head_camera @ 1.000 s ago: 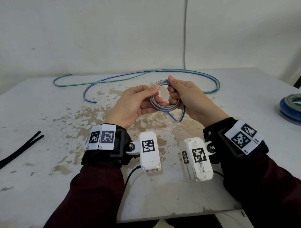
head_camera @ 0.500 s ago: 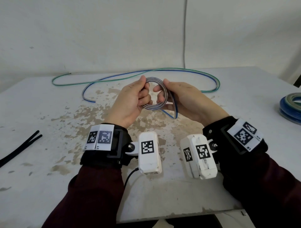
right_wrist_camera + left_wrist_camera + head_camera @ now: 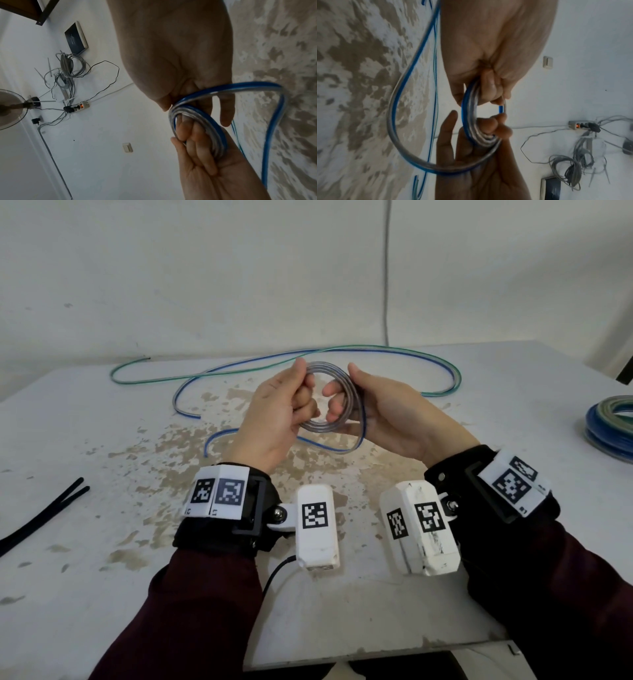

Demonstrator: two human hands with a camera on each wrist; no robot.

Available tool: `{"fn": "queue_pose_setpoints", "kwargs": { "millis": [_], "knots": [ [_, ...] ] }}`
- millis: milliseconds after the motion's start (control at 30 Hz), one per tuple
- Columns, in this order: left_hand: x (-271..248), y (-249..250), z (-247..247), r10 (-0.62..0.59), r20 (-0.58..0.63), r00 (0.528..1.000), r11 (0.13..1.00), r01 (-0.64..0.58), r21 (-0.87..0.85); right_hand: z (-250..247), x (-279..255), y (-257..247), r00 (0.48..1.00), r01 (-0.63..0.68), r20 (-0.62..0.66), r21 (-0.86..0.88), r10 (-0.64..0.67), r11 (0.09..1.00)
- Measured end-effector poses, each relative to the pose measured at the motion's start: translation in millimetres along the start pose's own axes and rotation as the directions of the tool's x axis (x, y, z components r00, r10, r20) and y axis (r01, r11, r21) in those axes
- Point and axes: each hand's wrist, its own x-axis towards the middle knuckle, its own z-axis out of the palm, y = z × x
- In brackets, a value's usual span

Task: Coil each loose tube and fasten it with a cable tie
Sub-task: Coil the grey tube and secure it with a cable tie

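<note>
A small coil (image 3: 325,428) of clear tube with a blue stripe is held upright above the table between both hands. My left hand (image 3: 305,385) grips its left side, fingers curled through the ring. My right hand (image 3: 346,385) grips its right side, thumb on top. The left wrist view shows the left hand (image 3: 476,93) above and the right hand (image 3: 474,120) below on the coil (image 3: 464,108). In the right wrist view the right hand (image 3: 193,109) and left hand (image 3: 181,136) grip the coil (image 3: 211,121). A loose run (image 3: 325,447) of tube loops below the hands.
A green tube (image 3: 376,348) and a blue one lie in long curves across the back of the stained table (image 3: 102,594). Black cable ties (image 3: 41,517) lie at the left edge. Coiled blue and green tubes (image 3: 613,419) sit at the right edge.
The hands have turned the coil from lying tilted to standing upright and raised it slightly. The loose loop below has lengthened, and a stretch of blue tube now shows left of the left hand.
</note>
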Motion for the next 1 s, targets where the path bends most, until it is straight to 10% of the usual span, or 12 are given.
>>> {"fn": "queue_pose_setpoints", "kwargs": {
  "millis": [267, 700, 1000],
  "knots": [
    [-4, 3, 3, -0.123, 0.115, 0.986, 0.992, 0.122, 0.018, 1, 0, 0, 0.996, 0.073, -0.042, -0.068, -0.076, 0.995],
    [0, -3, 7, 0.074, -0.161, 0.984, 0.992, -0.088, -0.086, 10, -3, 6, 0.989, 0.14, 0.036, 0.045, -0.142, 0.989],
    [-5, 2, 2, -0.142, 0.188, 0.972, 0.988, 0.127, 0.088, 1, -2, 2, 0.997, 0.074, -0.015, -0.11, -0.076, 0.991]
  ]
}}
